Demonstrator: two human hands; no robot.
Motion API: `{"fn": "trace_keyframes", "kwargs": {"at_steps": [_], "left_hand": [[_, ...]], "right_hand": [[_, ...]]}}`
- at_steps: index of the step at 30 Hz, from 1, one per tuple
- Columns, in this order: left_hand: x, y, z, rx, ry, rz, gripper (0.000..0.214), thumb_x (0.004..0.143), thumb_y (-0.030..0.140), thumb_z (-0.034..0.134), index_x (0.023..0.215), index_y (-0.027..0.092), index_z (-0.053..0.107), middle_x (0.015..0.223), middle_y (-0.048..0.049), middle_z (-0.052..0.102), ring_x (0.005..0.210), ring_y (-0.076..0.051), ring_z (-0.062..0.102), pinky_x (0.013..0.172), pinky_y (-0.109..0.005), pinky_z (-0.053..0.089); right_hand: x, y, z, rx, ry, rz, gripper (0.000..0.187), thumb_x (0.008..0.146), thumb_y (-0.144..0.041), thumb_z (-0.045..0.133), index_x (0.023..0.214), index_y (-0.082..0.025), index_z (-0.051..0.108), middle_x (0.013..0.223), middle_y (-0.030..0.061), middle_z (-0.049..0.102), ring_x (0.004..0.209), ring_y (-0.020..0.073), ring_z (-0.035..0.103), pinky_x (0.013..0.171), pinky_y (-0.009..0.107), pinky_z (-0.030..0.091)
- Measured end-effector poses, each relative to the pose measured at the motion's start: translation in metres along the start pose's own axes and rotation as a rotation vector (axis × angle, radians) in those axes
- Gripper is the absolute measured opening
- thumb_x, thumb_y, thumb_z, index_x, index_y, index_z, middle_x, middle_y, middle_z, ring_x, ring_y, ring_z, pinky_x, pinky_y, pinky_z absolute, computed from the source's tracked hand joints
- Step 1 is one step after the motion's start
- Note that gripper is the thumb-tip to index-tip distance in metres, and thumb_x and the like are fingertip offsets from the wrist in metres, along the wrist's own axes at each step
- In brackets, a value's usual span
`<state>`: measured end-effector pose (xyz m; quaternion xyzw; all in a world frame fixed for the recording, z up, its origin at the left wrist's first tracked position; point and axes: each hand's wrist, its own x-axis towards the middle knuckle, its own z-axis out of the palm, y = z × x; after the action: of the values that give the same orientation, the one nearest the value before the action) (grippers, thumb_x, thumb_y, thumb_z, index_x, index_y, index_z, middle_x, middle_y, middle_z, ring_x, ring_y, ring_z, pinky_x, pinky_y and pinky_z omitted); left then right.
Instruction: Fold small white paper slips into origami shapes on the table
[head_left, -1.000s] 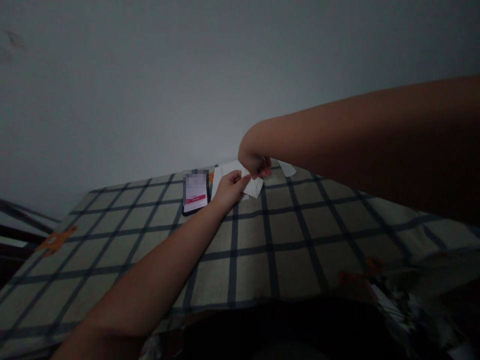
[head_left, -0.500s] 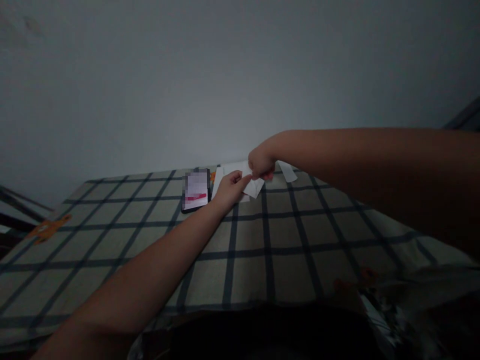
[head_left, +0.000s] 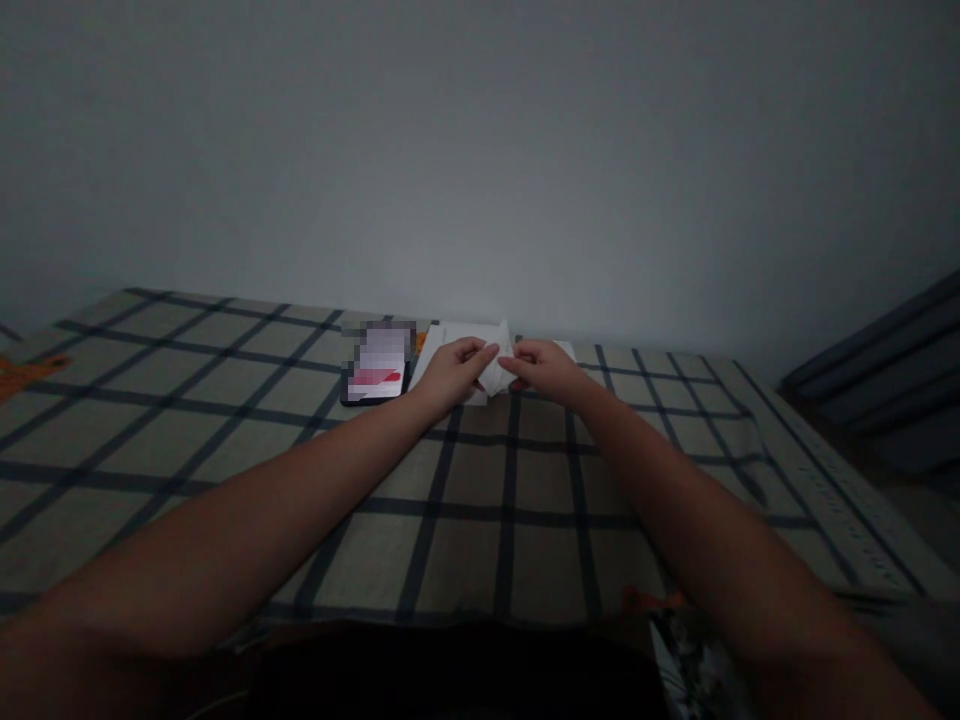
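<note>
A small folded piece of white paper (head_left: 496, 375) sits between my two hands near the far edge of the checked cloth (head_left: 465, 480). My left hand (head_left: 450, 370) pinches its left side with thumb and fingers. My right hand (head_left: 541, 366) pinches its right side, fingers closed on it. Under and behind the hands lies a flat white sheet (head_left: 469, 335). The room is dim, so the paper's folds are hard to make out.
A phone with a lit screen (head_left: 377, 364) lies just left of my left hand. A plain grey wall rises right behind the cloth's far edge. Dark slats (head_left: 870, 370) show at the right. An orange patch (head_left: 19, 372) marks the cloth at far left.
My right arm has come down from high across the view to rest low on the cloth, its hand still on the paper. The view has swung right and levelled.
</note>
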<state>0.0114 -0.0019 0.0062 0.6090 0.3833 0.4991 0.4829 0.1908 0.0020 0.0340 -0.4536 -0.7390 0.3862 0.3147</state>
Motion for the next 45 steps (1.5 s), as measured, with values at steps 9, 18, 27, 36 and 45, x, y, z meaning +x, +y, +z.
{"fn": "trace_keyframes", "kwargs": {"at_steps": [9, 18, 27, 36, 45], "left_hand": [[-0.002, 0.002, -0.004, 0.121, 0.001, 0.019, 0.037, 0.078, 0.052, 0.068, 0.072, 0.015, 0.063, 0.06, 0.0017, 0.059, 0.049, -0.009, 0.053, 0.046, -0.019, 0.04], [-0.004, 0.0, -0.003, 0.172, -0.016, 0.033, 0.038, 0.081, 0.053, 0.064, 0.08, 0.015, 0.068, 0.063, -0.0006, 0.064, 0.051, -0.011, 0.057, 0.047, -0.02, 0.042], [-0.006, 0.006, 0.0, 0.116, 0.009, 0.012, 0.036, 0.076, 0.051, 0.069, 0.078, 0.015, 0.066, 0.063, -0.0005, 0.063, 0.048, -0.01, 0.055, 0.044, -0.02, 0.04], [-0.002, -0.001, -0.001, 0.097, 0.004, 0.043, 0.036, 0.078, 0.051, 0.069, 0.081, 0.015, 0.063, 0.067, 0.0009, 0.063, 0.049, -0.009, 0.055, 0.047, -0.02, 0.044], [-0.005, 0.007, -0.001, 0.151, 0.05, 0.07, 0.032, 0.077, 0.046, 0.07, 0.075, 0.016, 0.061, 0.061, 0.0013, 0.06, 0.049, -0.009, 0.054, 0.045, -0.02, 0.041]], "right_hand": [[-0.018, 0.017, 0.014, 0.218, 0.147, -0.112, 0.031, 0.084, -0.05, 0.059, 0.084, -0.019, 0.06, 0.076, -0.0005, 0.061, 0.064, 0.0123, 0.06, 0.06, 0.026, 0.051], [-0.017, 0.023, 0.005, 0.187, 0.142, -0.131, 0.031, 0.085, -0.048, 0.059, 0.081, -0.018, 0.059, 0.075, -0.001, 0.059, 0.064, 0.011, 0.059, 0.06, 0.025, 0.051], [-0.017, 0.021, 0.005, 0.161, 0.144, -0.131, 0.03, 0.085, -0.047, 0.06, 0.078, -0.018, 0.057, 0.072, -0.0015, 0.058, 0.063, 0.0105, 0.058, 0.061, 0.024, 0.05], [-0.017, 0.025, 0.005, 0.099, 0.136, -0.154, 0.033, 0.087, -0.049, 0.058, 0.077, -0.018, 0.056, 0.069, -0.0018, 0.058, 0.063, 0.0119, 0.061, 0.06, 0.024, 0.047], [-0.02, 0.017, 0.005, 0.088, 0.139, -0.149, 0.032, 0.086, -0.047, 0.058, 0.073, -0.018, 0.054, 0.066, -0.0017, 0.058, 0.062, 0.0112, 0.058, 0.059, 0.024, 0.046]]}}
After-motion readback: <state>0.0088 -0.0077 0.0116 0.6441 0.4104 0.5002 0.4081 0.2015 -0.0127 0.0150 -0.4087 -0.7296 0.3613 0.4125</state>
